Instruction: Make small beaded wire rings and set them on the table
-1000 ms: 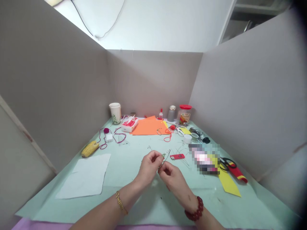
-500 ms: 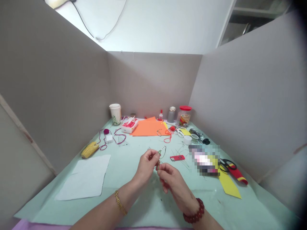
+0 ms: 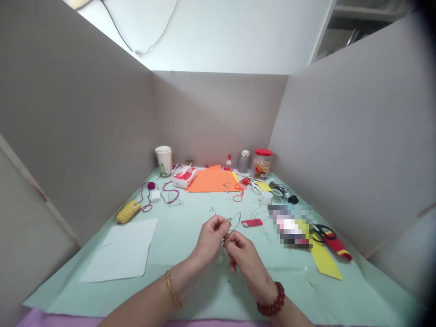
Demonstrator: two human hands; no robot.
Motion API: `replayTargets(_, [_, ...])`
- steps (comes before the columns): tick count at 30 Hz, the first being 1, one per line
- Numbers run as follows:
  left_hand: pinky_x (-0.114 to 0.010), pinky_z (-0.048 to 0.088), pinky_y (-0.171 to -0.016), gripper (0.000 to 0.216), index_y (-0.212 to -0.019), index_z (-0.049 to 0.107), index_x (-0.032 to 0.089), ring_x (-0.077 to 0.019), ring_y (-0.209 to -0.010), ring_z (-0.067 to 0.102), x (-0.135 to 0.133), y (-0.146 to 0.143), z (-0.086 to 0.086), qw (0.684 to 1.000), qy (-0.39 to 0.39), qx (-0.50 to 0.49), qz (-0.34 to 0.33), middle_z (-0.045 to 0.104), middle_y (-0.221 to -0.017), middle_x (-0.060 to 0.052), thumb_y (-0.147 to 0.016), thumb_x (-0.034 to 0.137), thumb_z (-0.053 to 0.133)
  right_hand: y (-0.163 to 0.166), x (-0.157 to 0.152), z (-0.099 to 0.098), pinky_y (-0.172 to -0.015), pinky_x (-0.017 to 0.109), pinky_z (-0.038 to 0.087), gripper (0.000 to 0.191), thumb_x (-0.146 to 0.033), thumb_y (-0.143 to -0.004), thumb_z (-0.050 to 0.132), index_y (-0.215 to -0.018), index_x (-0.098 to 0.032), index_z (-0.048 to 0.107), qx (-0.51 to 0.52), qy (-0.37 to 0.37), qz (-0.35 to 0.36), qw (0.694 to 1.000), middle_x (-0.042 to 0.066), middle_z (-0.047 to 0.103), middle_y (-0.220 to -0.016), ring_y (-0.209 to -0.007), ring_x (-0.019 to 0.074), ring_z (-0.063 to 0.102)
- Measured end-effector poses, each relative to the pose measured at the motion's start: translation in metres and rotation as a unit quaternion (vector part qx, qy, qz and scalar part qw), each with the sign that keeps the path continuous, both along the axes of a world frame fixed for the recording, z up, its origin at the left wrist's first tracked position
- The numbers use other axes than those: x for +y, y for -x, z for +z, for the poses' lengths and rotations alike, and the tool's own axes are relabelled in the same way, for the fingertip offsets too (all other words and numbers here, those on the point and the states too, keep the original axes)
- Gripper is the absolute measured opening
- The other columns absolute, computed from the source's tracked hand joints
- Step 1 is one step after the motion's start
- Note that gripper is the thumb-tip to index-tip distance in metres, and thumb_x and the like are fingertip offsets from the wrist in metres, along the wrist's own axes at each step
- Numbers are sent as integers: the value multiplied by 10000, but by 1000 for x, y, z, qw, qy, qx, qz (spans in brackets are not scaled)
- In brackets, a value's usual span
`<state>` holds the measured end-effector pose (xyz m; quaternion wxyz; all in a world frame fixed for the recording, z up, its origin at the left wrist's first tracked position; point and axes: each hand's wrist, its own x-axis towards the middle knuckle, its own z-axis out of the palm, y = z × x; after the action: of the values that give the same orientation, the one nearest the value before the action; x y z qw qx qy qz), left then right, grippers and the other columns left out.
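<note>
My left hand (image 3: 211,238) is pinched on a thin beaded cord (image 3: 239,218), which loops out past the fingertips with a green part and small pale beads. Close beside it, my right hand (image 3: 245,258) has its thumb and forefinger pressed together at the cord's lower end; the exact bit between those fingers is hidden. Both hands hover over the pale green table cover (image 3: 180,245). Just beyond them lies a red lighter (image 3: 252,223), with thin wire-like strands (image 3: 261,230) around it. A few tiny dark bits (image 3: 211,209) rest behind my left hand.
On the left are a white cloth (image 3: 119,252), a toy corn cob (image 3: 128,211) and purple yarn (image 3: 151,185). Orange sheets (image 3: 213,180), a tissue pack (image 3: 184,177), a cup (image 3: 164,161) and a jar (image 3: 261,163) stand farther back. Black-handled scissors (image 3: 322,232) lie right. Grey panels (image 3: 218,113) enclose the table.
Both hands have shifted slightly, with the beaded cord's loop moving a little to the right. The pinch of each hand looks much the same.
</note>
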<state>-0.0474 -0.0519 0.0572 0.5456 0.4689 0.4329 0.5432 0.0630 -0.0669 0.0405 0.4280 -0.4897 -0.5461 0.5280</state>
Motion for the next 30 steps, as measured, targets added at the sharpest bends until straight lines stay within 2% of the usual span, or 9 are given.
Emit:
replayTargets(10, [-210,323,-542,241,-691,496,181,-83,-537,376,4,-1,-15,1000,19,-22,2,428,-582,59,-759,379,614,2,7,-12,-341,199,299,155,-233,-709,494,-599,-203,389,-7,-17,4,1000,-87,366,-505,-359,57,332])
replayTargets(13, [-210,320,-521,273,-705,503,180,-83,-522,384,7,1,-13,999,25,-37,3,442,-578,58,-734,417,638,0,6,-8,-351,192,304,175,-314,-752,511,-642,-187,465,7,0,25,1000,-82,391,-468,-369,64,351])
replayTargets(16, [-211,327,-514,293,-723,505,187,-85,-519,395,8,3,-8,998,32,-50,8,456,-582,57,-726,446,642,-2,4,-1,-364,180,328,159,-327,-737,542,-710,-171,532,35,40,38,998,-59,450,-518,-430,73,387])
replayTargets(21, [-206,305,-496,268,-725,500,194,-77,-514,386,7,4,-5,997,37,-57,21,461,-593,56,-748,428,629,0,-2,2,-357,172,326,106,-271,-707,546,-741,-170,539,52,64,51,995,-54,461,-549,-458,78,396])
replayTargets(30, [-212,327,-553,264,-707,525,191,-84,-548,410,6,3,-3,999,21,-33,37,491,-599,48,-737,423,648,2,1,-6,-374,181,323,201,-361,-745,585,-738,-169,528,76,65,35,994,-62,449,-529,-429,68,376])
